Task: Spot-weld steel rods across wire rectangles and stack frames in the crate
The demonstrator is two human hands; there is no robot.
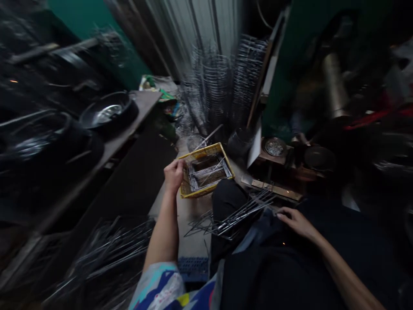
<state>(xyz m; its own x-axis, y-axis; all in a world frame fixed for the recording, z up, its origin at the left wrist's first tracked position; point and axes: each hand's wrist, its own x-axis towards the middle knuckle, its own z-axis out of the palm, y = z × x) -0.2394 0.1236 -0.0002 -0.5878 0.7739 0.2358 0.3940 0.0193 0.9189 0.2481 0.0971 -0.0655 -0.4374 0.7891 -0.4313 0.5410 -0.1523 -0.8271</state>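
Note:
My left hand [174,174] is closed on the left rim of a yellow plastic crate [206,192]. Inside the crate lie thin metal wire frames [209,173]. Across my dark-clothed lap rests a bundle of bent metal wire pieces [240,215], with a greyish-blue cloth [258,230] beneath its right end. Close to that end is my right hand [295,221], fingers bent and tips drawn together by the cloth. What, if anything, they pinch is too dark to make out.
Stacked wire racks [219,82] stand behind the crate. On the left bench [142,107] sits a black basin [109,112] of shiny metal parts. More wire pieces [109,254] lie at lower left. A round dish [275,147] of small parts is at right, beside dim, blurred machinery.

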